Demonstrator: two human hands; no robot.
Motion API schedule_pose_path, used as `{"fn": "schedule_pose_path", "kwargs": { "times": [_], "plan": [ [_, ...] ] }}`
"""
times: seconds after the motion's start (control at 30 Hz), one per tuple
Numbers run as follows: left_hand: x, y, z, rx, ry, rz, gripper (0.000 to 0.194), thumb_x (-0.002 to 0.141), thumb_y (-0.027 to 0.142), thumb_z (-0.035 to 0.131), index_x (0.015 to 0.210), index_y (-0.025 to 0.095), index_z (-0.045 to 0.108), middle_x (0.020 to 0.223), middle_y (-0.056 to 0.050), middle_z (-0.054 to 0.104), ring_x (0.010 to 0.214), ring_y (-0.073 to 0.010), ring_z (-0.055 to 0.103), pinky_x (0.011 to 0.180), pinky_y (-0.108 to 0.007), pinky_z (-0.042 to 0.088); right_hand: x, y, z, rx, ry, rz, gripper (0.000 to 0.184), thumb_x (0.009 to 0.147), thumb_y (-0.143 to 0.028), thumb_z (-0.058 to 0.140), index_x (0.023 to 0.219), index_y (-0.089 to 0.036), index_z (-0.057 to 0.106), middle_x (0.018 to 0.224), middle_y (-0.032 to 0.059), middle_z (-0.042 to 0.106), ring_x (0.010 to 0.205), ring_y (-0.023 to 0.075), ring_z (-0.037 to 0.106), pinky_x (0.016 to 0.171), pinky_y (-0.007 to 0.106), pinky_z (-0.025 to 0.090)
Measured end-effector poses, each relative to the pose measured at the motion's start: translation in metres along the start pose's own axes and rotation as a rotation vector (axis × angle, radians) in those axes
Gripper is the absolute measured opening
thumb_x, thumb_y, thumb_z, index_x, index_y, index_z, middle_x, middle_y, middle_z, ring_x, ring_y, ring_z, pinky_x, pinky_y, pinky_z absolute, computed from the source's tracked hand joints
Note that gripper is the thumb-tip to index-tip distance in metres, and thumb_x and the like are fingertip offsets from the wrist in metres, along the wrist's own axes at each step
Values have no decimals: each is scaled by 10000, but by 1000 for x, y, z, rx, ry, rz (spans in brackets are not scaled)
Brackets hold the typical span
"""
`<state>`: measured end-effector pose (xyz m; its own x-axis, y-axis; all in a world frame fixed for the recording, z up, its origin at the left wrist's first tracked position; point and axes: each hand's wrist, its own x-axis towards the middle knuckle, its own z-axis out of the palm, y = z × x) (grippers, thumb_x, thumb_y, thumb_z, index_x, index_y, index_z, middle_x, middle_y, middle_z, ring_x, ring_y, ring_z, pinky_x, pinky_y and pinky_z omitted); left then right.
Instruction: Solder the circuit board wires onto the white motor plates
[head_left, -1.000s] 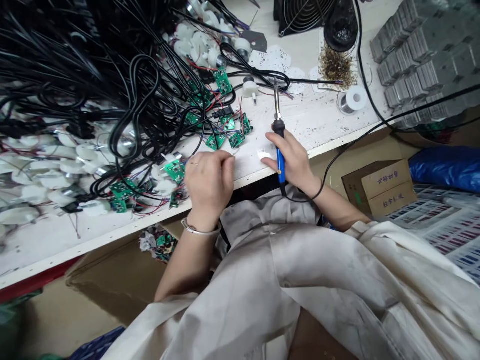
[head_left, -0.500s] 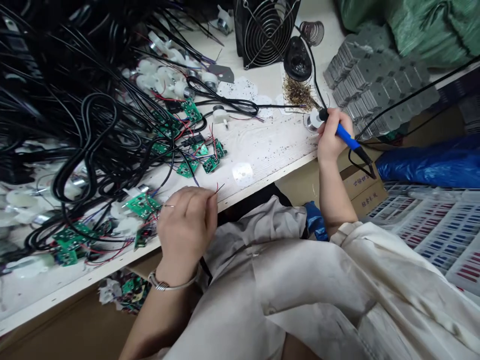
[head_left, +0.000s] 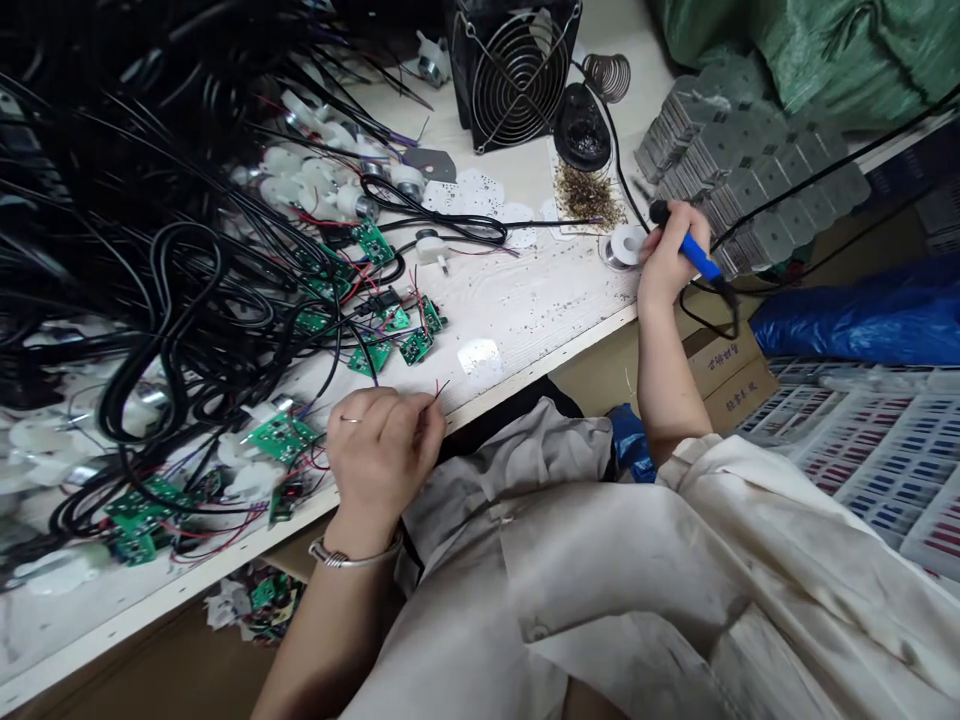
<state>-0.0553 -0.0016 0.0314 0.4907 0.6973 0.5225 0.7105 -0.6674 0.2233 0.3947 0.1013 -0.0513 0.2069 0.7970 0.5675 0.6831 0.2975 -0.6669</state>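
Soft, moderately bright light pales the white wooden surface (head_left: 525,300), with glare on the small whitish round patch near its edge. The far left sinks into shadow; wide-angle distortion stretches the borders, and fine detail looks smeared.

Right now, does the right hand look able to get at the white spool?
Probably yes: the right hand is close beside the white spool, with nothing visible blocking it, though the blue soldering iron it grips may hamper its fingers.
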Motion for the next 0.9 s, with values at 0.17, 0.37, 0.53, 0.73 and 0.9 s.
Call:
{"fn": "schedule_pose_path", "kwargs": {
  "times": [0.17, 0.37, 0.53, 0.73, 0.9],
  "plan": [
    [-8, -4, 11, -22, -42, 41, 86, 909, 182, 671, 965, 223, 621, 747, -39, 659, 780, -240, 622, 724, -380, 491, -18, -52, -3, -253, 241, -55, 449, 1044, -531, 331, 1446, -376, 455, 1187, 50, 713, 1050, 243, 745, 929, 535, 639],
    [-10, -6, 17, -59, -42, 79, 107, 892, 170, 700, 974, 201, 639, 734, -46, 662, 776, -248, 629, 712, -371, 502, -53, -69, -17, -224, 128, -26, 475, 1021, -557, 354, 1405, -344, 537, 1213, 28, 758, 1092, 262, 738, 1004, 561, 612],
    [-11, -8, 17, -78, -76, 68, 123, 900, 173, 700, 1000, 211, 639, 781, -52, 687, 799, -244, 633, 736, -367, 508, -56, -63, -24, -339, 126, 94, 586, 990, -658, 191, 1506, -470, 395, 1426, -55, 667, 1303, 270, 613, 1128, 541, 522],
    [-12, -9, 18, -83, -67, 84, 196, 853, 138, 752, 1016, 187, 654, 784, -72, 701, 818, -250, 647, 741, -360, 513, -41, -64, -33, -193, -75, 113, 613, 940, -705, 442, 1444, -358, 489, 1437, 12, 644, 1230, 230, 668, 1071, 449, 592],
    [-12, -10, 16, -74, -80, 19, 152, 882, 198, 729, 1016, 216, 660, 834, -60, 719, 833, -242, 674, 796, -381, 519, -42, -77, -25, -76, -55, 71, 469, 937, -599, 547, 1341, -361, 559, 1340, 23, 685, 1072, 209, 728, 964, 415, 644]
  ]
}}
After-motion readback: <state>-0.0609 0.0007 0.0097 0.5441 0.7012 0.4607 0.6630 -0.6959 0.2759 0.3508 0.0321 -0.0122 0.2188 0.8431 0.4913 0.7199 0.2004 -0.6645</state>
